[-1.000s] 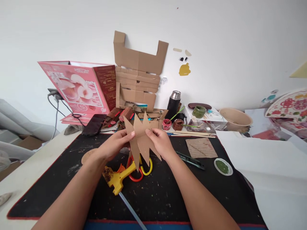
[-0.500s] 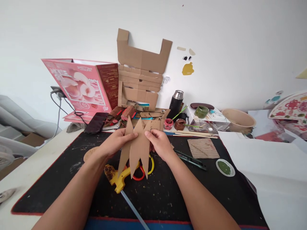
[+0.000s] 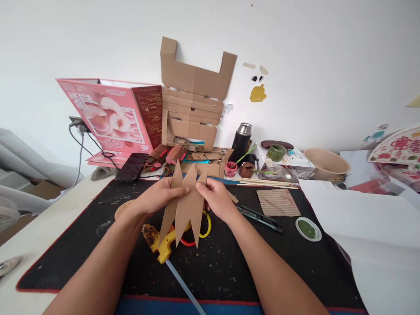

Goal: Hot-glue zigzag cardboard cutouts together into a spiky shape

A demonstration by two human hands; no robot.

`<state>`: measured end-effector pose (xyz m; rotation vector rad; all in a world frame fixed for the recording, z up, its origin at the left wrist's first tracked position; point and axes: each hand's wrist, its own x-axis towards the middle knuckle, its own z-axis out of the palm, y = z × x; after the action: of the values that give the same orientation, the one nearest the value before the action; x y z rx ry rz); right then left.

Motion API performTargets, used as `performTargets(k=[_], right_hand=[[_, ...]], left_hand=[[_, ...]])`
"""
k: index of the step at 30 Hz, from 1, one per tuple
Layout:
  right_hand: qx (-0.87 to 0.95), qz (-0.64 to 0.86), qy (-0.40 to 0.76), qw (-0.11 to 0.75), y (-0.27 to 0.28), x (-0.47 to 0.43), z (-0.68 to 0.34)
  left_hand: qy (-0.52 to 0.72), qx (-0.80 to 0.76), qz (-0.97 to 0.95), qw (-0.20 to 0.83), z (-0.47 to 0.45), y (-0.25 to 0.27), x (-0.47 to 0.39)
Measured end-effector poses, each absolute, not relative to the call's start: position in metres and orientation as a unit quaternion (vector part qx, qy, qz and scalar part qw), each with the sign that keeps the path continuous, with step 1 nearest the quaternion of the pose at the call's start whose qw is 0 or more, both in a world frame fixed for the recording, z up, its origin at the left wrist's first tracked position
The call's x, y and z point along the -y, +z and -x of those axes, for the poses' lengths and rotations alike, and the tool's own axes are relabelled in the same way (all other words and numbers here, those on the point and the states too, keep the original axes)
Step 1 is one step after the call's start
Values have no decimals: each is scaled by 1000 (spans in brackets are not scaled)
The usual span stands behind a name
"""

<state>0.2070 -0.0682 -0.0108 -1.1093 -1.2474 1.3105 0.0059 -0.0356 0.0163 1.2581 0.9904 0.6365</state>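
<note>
Between my hands is a brown cardboard cutout (image 3: pixel 187 210) with pointed tips at its top and bottom, held above the black mat. My left hand (image 3: pixel 162 194) grips its left side, thumb flat across the front. On the right side, my right hand (image 3: pixel 216 197) pinches it, thumb in front and fingers mostly hidden behind. Beneath the cutout lie a yellow glue gun (image 3: pixel 166 247) with a long glue stick (image 3: pixel 183 284) in its back, and scissors with red and yellow handles (image 3: pixel 207 225), partly covered by the cardboard.
A green utility knife (image 3: pixel 260 218), corrugated cardboard (image 3: pixel 278 202) and a lid of green paint (image 3: pixel 308 229) lie to the right. Behind stand paint jars (image 3: pixel 246 169), a black thermos (image 3: pixel 241 142) and a pink box (image 3: pixel 111 116). A phone (image 3: pixel 131 167) rests at the mat's back left.
The cardboard cutout has tilted slightly, its lower tips shifting left and a little down. My right thumb has moved slightly left and down on it. Both hands keep their hold.
</note>
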Motion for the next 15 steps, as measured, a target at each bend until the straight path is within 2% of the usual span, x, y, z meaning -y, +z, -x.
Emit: performTargets(k=[15], right_hand=[[519, 454, 542, 481, -13, 68, -199]], left_hand=[[262, -466, -588, 607, -5, 21, 38]])
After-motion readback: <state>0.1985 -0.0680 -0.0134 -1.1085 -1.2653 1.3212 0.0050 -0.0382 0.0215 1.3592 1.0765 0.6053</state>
